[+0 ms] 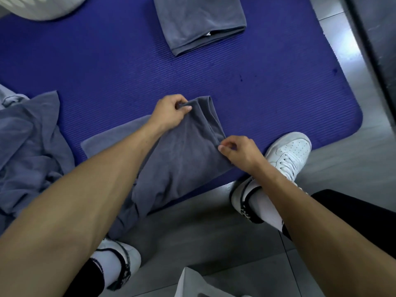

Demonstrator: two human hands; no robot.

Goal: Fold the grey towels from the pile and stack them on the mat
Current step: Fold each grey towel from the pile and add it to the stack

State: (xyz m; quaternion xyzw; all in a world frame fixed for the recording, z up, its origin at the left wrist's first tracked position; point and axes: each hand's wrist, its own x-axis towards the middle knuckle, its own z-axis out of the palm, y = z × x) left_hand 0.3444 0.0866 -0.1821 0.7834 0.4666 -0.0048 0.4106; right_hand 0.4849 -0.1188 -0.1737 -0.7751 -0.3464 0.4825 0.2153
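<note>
Two bare hands work one grey towel [182,155] near the middle of the frame. The left hand [171,110] pinches a corner of the towel's far edge between thumb and fingers, a little above centre. The right hand [237,151] pinches the other end of that same edge, lower and to the right, its fingers curled over the cloth. Between them the edge is doubled over, with a fold line running from one hand to the other. The rest of this towel trails down towards the lower left, off the blue mat [107,71] and onto the grey floor [192,228], partly hidden under the left forearm.

One folded towel [199,22] lies flat on the mat at the top of the frame, well apart from the hands, its layered edge showing along its lower right side. At the left edge sits the pile of loose towels [27,146], rumpled, half on the mat and half off it.

A white shoe [287,153] stands just beside the right hand, its toe resting on the mat's lower right edge; the other shoe [120,260] shows at the bottom left, on the floor. A pale rounded object [42,7], blurred, pokes in at the upper left corner; I cannot tell what it is.
</note>
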